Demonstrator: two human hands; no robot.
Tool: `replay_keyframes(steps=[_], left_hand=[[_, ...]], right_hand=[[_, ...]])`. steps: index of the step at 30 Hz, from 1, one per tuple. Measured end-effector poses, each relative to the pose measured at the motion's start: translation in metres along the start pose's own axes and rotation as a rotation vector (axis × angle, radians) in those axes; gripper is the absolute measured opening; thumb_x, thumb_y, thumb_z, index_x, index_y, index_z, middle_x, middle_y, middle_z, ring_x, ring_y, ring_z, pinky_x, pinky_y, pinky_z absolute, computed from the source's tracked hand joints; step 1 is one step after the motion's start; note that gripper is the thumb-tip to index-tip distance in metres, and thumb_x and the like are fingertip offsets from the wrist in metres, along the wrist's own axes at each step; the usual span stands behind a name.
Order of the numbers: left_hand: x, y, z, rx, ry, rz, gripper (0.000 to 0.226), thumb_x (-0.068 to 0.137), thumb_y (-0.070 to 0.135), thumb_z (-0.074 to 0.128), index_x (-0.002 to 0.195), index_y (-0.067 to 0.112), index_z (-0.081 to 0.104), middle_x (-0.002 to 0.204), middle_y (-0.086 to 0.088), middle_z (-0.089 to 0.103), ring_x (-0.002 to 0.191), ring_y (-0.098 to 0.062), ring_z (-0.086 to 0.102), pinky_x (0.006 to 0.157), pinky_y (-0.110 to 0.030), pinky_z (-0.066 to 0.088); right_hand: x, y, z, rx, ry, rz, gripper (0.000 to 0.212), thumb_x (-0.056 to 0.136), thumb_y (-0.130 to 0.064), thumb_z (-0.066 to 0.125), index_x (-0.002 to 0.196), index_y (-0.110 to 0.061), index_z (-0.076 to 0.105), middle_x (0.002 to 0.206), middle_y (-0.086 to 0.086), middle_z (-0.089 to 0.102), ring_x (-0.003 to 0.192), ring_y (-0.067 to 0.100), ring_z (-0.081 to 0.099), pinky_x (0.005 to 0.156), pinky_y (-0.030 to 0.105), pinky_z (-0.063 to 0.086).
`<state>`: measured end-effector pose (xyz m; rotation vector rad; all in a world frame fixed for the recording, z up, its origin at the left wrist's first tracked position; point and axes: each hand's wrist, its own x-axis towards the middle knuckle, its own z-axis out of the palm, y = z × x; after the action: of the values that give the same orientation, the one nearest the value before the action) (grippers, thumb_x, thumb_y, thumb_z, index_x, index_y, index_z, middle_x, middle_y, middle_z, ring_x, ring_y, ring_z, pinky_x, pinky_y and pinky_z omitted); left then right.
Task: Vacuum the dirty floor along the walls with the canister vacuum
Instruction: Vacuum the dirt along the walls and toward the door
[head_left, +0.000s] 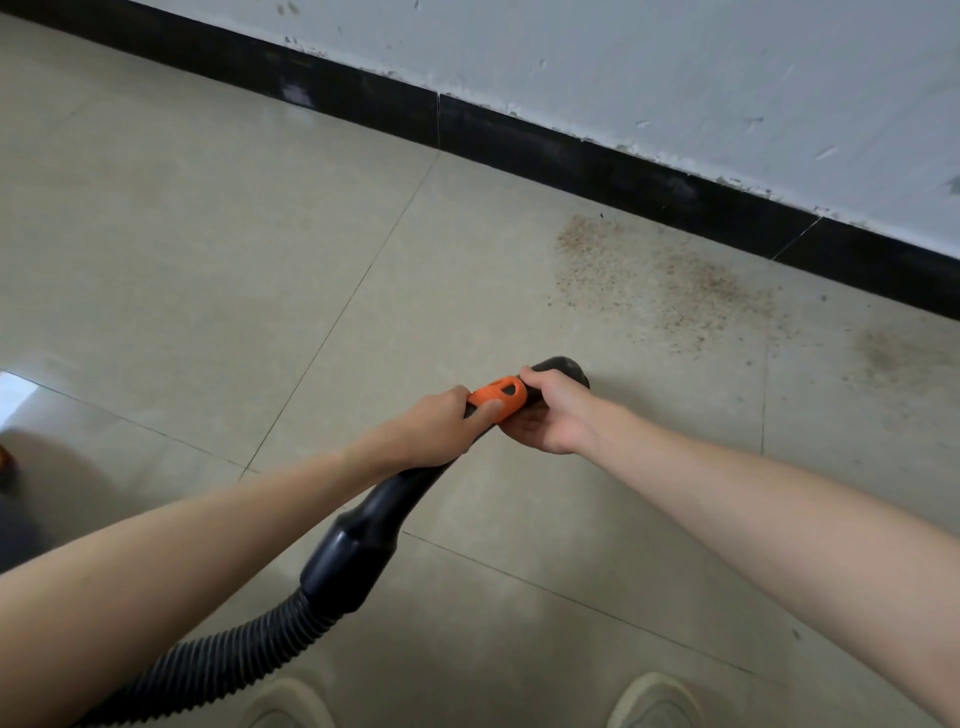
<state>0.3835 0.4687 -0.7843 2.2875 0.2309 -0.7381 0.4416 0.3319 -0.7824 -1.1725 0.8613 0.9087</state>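
Observation:
A black vacuum hose handle (374, 514) with an orange slider (498, 396) runs up the middle of the head view. My left hand (431, 428) grips the handle just behind the orange part, its thumb on the slider. My right hand (553, 413) grips the handle's front end, where the open black nozzle mouth (566, 369) shows. The ribbed hose (218, 660) trails off to the lower left. A patch of brown dirt (654, 275) lies on the beige tiles near the black baseboard (571, 161), beyond and right of the nozzle.
A white scuffed wall (675, 73) rises above the baseboard. A fainter dirt smear (893, 353) lies at the far right. My two light shoes (654, 701) show at the bottom edge. A dark shape with an orange bit (8, 467) sits at the left edge.

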Motion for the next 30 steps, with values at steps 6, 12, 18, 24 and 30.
replay_keyframes(steps=[6,12,18,24,30], left_hand=[[0.0,-0.007,-0.017,-0.071,0.059,-0.002,0.039,0.096,0.049,0.04,0.094,0.011,0.05,0.078,-0.001,0.06,0.066,-0.014,0.054,0.062,-0.026,0.042],[-0.029,-0.009,-0.053,-0.408,-0.154,-0.02,0.037,0.1,0.041,0.038,0.084,0.008,0.047,0.071,-0.003,0.057,0.056,-0.015,0.055,0.058,-0.024,0.049],[-0.063,0.039,-0.153,-0.586,0.108,0.067,0.024,0.099,0.031,0.045,0.091,0.008,0.048,0.077,-0.002,0.056,0.06,-0.014,0.053,0.061,-0.027,0.049],[-0.133,0.106,-0.265,-0.257,0.237,0.027,0.028,0.096,0.037,0.05,0.102,0.01,0.053,0.08,0.0,0.056,0.07,-0.014,0.052,0.066,-0.026,0.042],[-0.249,0.153,-0.375,-0.085,0.269,-0.088,0.027,0.086,0.045,0.062,0.098,0.022,0.055,0.08,0.006,0.059,0.071,-0.011,0.055,0.064,-0.026,0.043]], right_hand=[[0.009,-0.008,0.023,0.016,-0.038,-0.039,0.026,0.1,-0.026,0.054,0.087,-0.004,0.056,0.085,0.015,0.061,0.08,0.025,0.061,0.082,0.034,0.047],[-0.003,-0.039,0.043,0.097,-0.033,-0.102,0.025,0.1,-0.025,0.054,0.082,-0.007,0.054,0.075,0.009,0.062,0.066,0.019,0.06,0.059,0.031,0.051],[-0.083,-0.12,0.112,-0.003,-0.196,-0.335,0.029,0.102,-0.034,0.049,0.1,-0.007,0.061,0.089,0.009,0.07,0.08,0.019,0.066,0.075,0.031,0.055],[-0.206,-0.13,0.173,-0.439,-0.205,-0.413,0.034,0.092,-0.042,0.061,0.103,-0.01,0.067,0.102,0.008,0.071,0.09,0.018,0.064,0.07,0.027,0.047],[-0.344,-0.155,0.239,-0.309,-0.212,-0.356,0.025,0.096,-0.033,0.057,0.089,-0.009,0.061,0.086,0.006,0.067,0.081,0.019,0.064,0.079,0.029,0.052]])
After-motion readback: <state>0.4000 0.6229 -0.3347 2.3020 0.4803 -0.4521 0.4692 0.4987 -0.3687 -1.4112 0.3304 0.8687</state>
